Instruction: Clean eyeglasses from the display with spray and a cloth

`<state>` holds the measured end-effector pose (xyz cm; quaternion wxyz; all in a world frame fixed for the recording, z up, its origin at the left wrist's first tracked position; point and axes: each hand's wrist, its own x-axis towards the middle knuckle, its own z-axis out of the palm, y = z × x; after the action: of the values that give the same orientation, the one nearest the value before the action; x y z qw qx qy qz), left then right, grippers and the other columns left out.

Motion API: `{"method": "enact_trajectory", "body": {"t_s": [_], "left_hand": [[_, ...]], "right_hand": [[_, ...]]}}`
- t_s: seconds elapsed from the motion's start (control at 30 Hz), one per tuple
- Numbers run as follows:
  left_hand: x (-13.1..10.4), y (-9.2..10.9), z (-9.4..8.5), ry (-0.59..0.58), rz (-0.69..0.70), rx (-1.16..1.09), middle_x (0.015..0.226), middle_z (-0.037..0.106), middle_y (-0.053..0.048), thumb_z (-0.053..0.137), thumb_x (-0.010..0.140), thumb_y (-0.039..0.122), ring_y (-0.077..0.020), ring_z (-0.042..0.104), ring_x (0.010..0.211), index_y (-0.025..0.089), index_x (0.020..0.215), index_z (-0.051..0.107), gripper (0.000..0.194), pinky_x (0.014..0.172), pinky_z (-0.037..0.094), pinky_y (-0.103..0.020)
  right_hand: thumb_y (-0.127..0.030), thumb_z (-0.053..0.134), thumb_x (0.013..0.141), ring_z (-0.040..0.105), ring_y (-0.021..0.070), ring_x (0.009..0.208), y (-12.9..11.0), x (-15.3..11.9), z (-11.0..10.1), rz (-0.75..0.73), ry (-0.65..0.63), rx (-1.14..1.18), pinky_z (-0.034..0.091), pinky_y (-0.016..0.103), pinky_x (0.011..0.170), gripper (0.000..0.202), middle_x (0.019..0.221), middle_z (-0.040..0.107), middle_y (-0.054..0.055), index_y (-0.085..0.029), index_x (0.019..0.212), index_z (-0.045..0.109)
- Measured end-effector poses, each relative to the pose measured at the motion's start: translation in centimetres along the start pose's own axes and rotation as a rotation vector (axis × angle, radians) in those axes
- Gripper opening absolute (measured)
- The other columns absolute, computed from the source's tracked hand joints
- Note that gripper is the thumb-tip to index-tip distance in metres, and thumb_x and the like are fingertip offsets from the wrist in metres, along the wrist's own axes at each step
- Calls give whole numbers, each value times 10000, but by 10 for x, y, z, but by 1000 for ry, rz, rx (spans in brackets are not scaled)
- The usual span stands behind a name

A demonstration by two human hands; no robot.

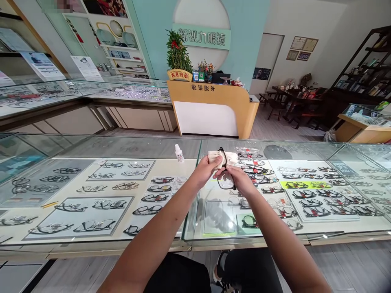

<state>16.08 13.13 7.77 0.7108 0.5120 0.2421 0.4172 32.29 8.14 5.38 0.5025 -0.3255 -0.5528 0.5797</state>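
Above the glass counter, a pair of dark-framed glasses (227, 182) is held between my two hands. My left hand (210, 166) is closed on a cream cleaning cloth (231, 158), folded around the farther lens. My right hand (240, 179) pinches the frame near the bridge, with the nearer lens hanging below its fingers. Some fingertips of both hands are hidden by the cloth and frame. To the left of my left hand, a small white bottle (179, 153) with a printed label stands upright on the glass.
Beneath the glass counter top (165, 148), many eyeglass frames (311, 202) lie in rows. A wooden cashier desk (214, 91) with a potted plant (178, 53) stands beyond. Another display case (122, 87) runs along the left. My legs are close to the counter's front edge.
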Motion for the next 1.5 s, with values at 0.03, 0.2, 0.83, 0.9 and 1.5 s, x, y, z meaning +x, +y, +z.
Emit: {"method": "enact_trajectory", "body": {"t_s": [0.03,0.2,0.83,0.9,1.5], "left_hand": [[0,1,0,10,-3,4,567,576,42,852,834,557,-67,413,423,178,887,583,467,498,425,-258],[-1,5,-1,-25,-8,-30,633,634,19,924,765,502,-79,477,453,171,899,572,501,502,460,-270],[-2,4,-2,-64,1,-29,574,577,61,960,725,434,-77,466,447,169,941,595,500,507,480,-266],[-2,4,-2,-64,-7,-30,584,579,61,949,740,450,-75,464,445,169,950,594,499,503,475,-264],[0,-4,4,-10,113,36,415,481,77,756,875,679,-79,381,324,187,791,562,536,442,475,-268]], "right_hand": [[-576,597,984,626,226,894,1,0,0,-3,-3,-5,459,341,807,441,967,769,102,-187,938,800],[-598,598,985,641,239,952,4,-1,-2,-31,-10,-38,469,345,820,448,1009,770,105,-197,964,795],[-602,580,1009,610,219,887,2,-1,-2,-43,-33,-53,454,352,841,458,950,743,85,-204,950,798],[-594,579,1014,608,218,887,2,-1,-2,-44,-33,-44,452,352,845,452,945,738,81,-205,947,800],[-617,545,1034,590,219,892,6,0,-1,-70,-82,-112,407,342,791,497,1016,753,90,-200,980,810]]}}
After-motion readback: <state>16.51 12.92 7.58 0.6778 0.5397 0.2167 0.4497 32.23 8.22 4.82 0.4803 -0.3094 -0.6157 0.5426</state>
